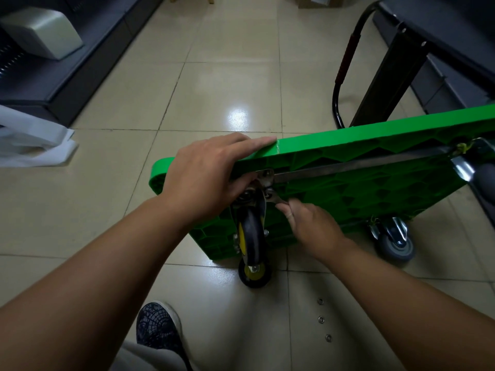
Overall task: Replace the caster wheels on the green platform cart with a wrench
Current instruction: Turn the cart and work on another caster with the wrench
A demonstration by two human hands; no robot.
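Both hands are busy: my left hand grips the top edge of the cart, which stands on its side on the floor, underside toward me. My right hand pinches the wrench at the mount of the black caster. Three small metal rings lie on the floor nearby.

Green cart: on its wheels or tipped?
Tipped on edge: the green cart shows its ribbed underside, casters jutting sideways, left hand holding its top edge.
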